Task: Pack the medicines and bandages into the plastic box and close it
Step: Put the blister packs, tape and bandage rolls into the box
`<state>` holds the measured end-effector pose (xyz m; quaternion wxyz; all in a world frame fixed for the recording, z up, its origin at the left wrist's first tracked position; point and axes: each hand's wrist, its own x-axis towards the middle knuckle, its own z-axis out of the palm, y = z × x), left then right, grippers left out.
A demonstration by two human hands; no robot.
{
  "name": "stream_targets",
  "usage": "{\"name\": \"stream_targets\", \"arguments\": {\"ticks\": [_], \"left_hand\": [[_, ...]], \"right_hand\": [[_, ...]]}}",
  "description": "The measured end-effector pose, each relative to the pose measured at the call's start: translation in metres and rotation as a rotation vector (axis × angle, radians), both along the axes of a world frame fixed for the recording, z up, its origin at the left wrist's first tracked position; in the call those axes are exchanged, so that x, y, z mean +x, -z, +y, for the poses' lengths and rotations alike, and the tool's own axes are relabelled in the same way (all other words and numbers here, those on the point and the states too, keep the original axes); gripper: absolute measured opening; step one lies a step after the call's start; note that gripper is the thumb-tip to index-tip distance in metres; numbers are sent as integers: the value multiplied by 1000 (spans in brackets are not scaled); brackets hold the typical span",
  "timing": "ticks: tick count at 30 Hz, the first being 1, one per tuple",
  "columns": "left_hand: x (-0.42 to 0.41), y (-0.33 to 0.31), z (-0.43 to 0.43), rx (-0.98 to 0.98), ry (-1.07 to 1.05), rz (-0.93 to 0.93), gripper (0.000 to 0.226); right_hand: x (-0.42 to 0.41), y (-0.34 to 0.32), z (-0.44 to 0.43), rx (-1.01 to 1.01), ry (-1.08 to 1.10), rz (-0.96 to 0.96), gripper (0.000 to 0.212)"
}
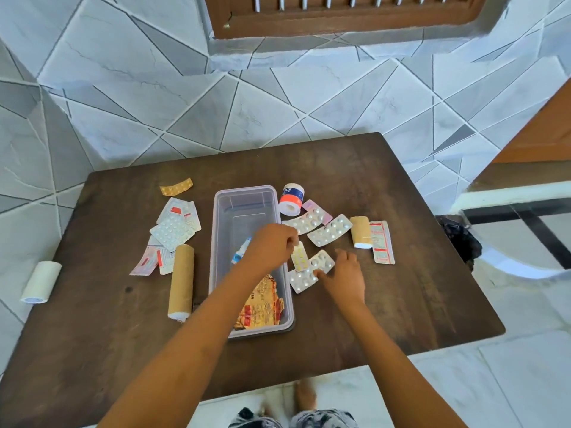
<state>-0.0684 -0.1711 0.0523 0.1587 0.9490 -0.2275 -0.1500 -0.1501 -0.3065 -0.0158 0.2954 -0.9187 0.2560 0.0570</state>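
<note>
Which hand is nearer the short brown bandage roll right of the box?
Right. The right hand lies just short of the short brown bandage roll, on its near-left side; the left hand is farther left, over the plastic box edge, pinching a yellow blister strip.

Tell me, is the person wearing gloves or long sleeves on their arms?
No. The left hand and right hand are bare, with no gloves, and both forearms are uncovered right down to the picture's edge. I can see no rings, watch or bracelets.

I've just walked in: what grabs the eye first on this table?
A clear plastic box sits mid-table on the dark wooden table, ringed by silver pill strips and brown bandage rolls. The left hand pinches a pale yellow blister strip at the box's right rim; the right hand touches a silver strip.
</note>
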Motion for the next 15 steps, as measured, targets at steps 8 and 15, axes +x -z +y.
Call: {"name": "stream_targets", "arguments": {"ticks": [8,15], "left_hand": [[21,42,-58,413,240,23,51],[25,45,-60,389,259,3,49]], "right_hand": [[13,9,-15,167,89,-8,11],[17,9,-23,257,116,-9,41]]}}
